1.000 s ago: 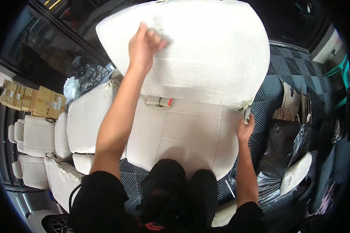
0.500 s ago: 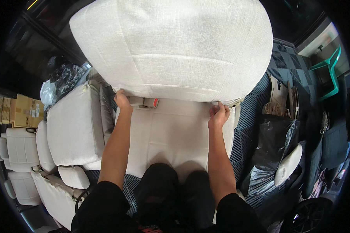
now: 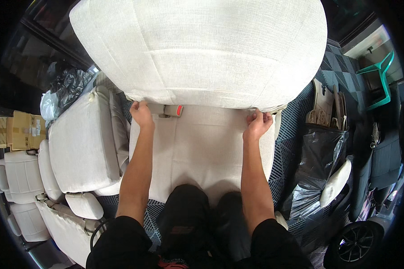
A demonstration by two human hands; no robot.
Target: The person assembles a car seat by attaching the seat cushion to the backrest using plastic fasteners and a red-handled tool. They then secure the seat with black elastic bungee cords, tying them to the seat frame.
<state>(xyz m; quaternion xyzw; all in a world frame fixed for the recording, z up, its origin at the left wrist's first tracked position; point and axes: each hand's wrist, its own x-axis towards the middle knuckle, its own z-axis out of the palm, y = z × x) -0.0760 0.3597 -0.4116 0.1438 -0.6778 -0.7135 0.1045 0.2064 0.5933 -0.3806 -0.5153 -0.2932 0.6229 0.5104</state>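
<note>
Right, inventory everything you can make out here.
Broad rounded fabric backrest: 1, cream, top centre
Flat fabric seat cushion: 1, cream, below backrest
Blocky buckle: 1, beige and red, on cushion
Padded fabric seat parts: several, cream, left
Rectangular cardboard boxes: several, brown, far left
Crumpled plastic bags: several, black and white, upper left
Plastic chair: 1, green, upper right
Shiny plastic bag: 1, black, right
Round spoked wheel: 1, black, lower right
Ridged floor tiles: many, grey, underneath
Trousered legs: 2, black, bottom centre
Left hand: 1, bare, at backrest's lower left edge
Right hand: 1, bare, lower right edge
</note>
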